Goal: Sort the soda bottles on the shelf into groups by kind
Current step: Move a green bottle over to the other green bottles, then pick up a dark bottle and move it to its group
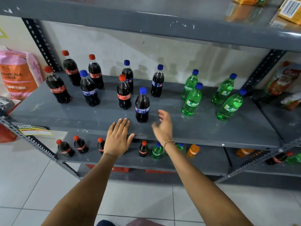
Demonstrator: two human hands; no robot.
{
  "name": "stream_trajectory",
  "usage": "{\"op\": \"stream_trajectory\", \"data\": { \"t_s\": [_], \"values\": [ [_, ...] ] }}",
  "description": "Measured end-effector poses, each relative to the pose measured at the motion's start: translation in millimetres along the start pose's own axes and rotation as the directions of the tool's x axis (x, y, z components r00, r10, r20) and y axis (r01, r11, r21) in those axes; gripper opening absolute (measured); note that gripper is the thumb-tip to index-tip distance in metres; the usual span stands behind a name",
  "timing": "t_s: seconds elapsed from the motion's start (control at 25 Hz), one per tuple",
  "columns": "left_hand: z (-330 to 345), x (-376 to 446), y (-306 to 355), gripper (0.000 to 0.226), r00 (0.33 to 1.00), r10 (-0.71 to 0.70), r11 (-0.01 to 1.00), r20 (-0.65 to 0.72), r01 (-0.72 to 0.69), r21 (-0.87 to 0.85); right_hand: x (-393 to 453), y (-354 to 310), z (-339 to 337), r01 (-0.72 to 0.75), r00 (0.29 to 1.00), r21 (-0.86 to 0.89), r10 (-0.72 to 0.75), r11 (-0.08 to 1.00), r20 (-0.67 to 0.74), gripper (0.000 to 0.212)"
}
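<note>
Head view showed a grey shelf [48, 115] with soda bottles standing on it. Four green Sprite bottles [192, 100] stood together on the right side, so that group looked done. The dark bottles on the left and in the middle were mixed up. Red-cap cola bottles [57, 87] stood mostly at the left, but one red-cap bottle [124, 93] stood in the middle among the blue-cap ones. One blue-cap bottle [89, 89] stood in with the red-cap group.

The left hand [118, 138] lay flat on the front edge of the shelf, fingers straight and together, holding nothing. The right hand [162, 124] was in the air with its fingers loosely open and a bit blurry, also holding nothing. It was just beside the nearest blue-cap bottle [142, 106], not touching it.

I think the sorting was partly done. The next move would be to grab that near bottle around its middle and keep it upright.

A lower shelf [208, 160] held more red-cap, green and orange bottles. A pink and orange sack [17, 74] stood at the far left, closed, so I could not see inside.
</note>
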State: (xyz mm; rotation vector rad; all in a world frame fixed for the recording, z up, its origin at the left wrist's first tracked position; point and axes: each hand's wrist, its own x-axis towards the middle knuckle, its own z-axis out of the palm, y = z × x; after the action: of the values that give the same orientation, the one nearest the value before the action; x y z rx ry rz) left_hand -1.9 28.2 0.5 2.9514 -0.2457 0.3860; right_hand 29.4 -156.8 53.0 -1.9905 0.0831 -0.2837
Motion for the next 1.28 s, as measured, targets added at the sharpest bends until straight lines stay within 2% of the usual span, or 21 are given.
{"op": "stream_trajectory", "data": {
  "t_s": [0.04, 0.08, 0.16, 0.28, 0.48, 0.6, 1.28],
  "values": [
    [-0.3, 0.2, -0.4, 0.066, 1.0, 0.0, 1.0, 0.004, 0.0, 0.001, 0.1, -8.1, 10.3, -0.018, 0.99, 0.004, 0.018, 1.0, 0.142, 0.061],
    [-0.5, 0.6, -0.6, 0.067, 1.0, 0.001, 1.0, 0.01, -0.001, 0.003, 3.0, -14.2, 17.5, -0.032, 0.973, 0.007, 0.029, 0.999, 0.227, 0.067],
    [-0.2, 0.3, -1.6, 0.067, 1.0, 0.002, 1.0, 0.018, -0.002, 0.014, 9.6, -20.1, 29.4, -0.033, 0.961, 0.005, 0.03, 0.999, 0.274, 0.067],
    [-0.1, 0.5, -2.0, 0.067, 1.0, 0.007, 1.0, 0.026, -0.008, 0.027, 15.4, -18.4, 38.3, -0.033, 0.98, -0.052, 0.043, 0.998, 0.194, 0.059],
    [-0.1, 0.5, -3.6, 0.067, 1.0, 0.017, 1.0, 0.018, -0.017, 0.021, 29.0, -13.7, 27.1, -0.104, 0.994, -0.019, 0.105, 0.994, 0.042, 0.053],
    [-0.3, 0.5, -3.5, 0.068, 1.0, 0.018, 0.999, 0.017, -0.019, 0.029, 42.6, -9.6, 14.0, -0.136, 0.991, -0.023, 0.136, 0.99, 0.0, 0.052],
    [2.1, -0.6, -4.7, 0.065, 1.0, 0.022, 1.0, -0.007, -0.022, 0.004, 69.9, -8.2, 10.1, -0.145, 0.988, -0.195, 0.152, 0.97, 0.023, 0.059]
  ]
}}
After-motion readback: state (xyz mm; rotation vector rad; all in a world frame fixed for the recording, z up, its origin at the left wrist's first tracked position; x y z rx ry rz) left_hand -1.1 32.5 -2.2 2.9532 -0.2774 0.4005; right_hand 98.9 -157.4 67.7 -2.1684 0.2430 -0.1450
